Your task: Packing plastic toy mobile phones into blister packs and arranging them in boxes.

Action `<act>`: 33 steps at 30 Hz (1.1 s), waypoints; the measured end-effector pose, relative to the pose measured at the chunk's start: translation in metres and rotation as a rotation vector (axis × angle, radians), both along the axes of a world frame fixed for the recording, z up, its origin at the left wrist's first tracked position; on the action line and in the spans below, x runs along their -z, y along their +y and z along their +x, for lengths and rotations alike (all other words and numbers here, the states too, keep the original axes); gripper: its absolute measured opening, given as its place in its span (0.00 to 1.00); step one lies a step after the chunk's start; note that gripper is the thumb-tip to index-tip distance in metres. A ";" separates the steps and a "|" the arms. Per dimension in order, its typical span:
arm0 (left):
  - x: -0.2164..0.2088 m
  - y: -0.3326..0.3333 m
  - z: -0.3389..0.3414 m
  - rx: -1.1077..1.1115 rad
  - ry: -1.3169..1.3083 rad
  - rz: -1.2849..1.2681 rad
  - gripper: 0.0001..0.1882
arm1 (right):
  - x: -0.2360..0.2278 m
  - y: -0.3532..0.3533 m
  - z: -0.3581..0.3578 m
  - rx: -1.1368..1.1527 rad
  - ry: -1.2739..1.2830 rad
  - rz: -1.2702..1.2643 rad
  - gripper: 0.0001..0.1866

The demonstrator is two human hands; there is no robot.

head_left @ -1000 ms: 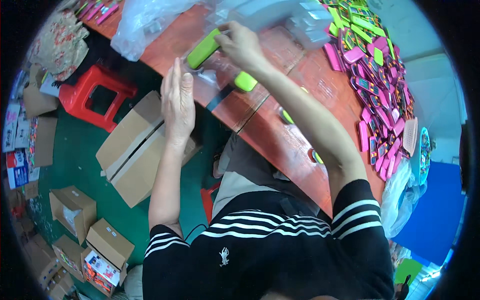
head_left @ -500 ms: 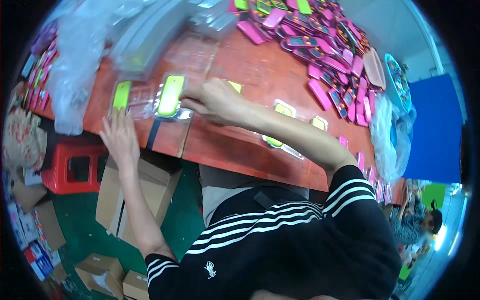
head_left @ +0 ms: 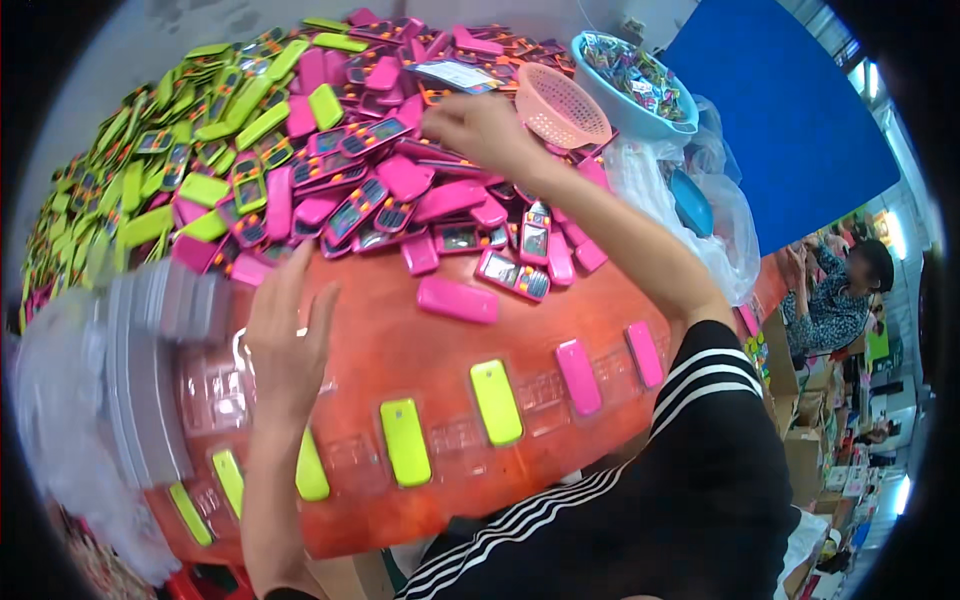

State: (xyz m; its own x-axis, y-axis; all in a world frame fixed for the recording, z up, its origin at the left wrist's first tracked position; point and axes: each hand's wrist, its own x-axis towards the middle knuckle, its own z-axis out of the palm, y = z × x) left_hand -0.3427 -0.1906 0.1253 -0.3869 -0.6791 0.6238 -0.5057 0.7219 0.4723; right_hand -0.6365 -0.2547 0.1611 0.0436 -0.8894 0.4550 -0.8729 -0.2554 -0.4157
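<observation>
My left hand (head_left: 285, 345), fingers stretched out and holding nothing visible, hovers over the red table beside clear plastic blister packs (head_left: 215, 395). My right hand (head_left: 485, 135) is at the pile of pink toy phones (head_left: 400, 175), its fingers curled; what they hold, if anything, is hidden. Just beyond it is a printed card (head_left: 457, 76). Along the near side, a row of clear blister packs holds toy phones face down, among them a green phone (head_left: 406, 440), another green phone (head_left: 497, 402) and a pink phone (head_left: 578, 377). A loose pink phone (head_left: 457, 299) lies between pile and row.
Green toy phones (head_left: 130, 190) heap at the far left. Stacked clear plastic packs (head_left: 140, 370) stand at the left edge, beside a plastic bag (head_left: 70, 400). Beyond my right arm are a pink basket (head_left: 565, 105) and a blue basin (head_left: 640, 85) of small packets. A co-worker (head_left: 835, 290) sits far right.
The view has swung toward the pile. My right hand has left the blister packs for the pink phones. My left hand has lifted off the green phone it was touching.
</observation>
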 end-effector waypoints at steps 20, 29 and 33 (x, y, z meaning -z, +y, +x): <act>0.037 -0.258 -0.252 0.054 -0.283 -0.221 0.25 | 0.002 -0.071 -0.239 0.313 -0.009 0.520 0.18; 0.007 -0.237 -0.273 -0.033 -0.341 -0.224 0.20 | 0.003 -0.117 -0.256 0.114 0.469 0.487 0.21; -0.008 -0.227 -0.330 0.326 -0.343 -0.341 0.20 | 0.033 -0.141 -0.250 0.174 0.454 0.515 0.38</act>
State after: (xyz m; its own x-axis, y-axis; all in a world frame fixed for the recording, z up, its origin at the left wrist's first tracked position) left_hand -0.6725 -0.4175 0.1335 -0.7609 -0.2737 0.5883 -0.3147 0.9486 0.0344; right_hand -0.8863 -0.3953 0.1282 -0.0334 -0.9979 -0.0548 -0.9989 0.0352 -0.0313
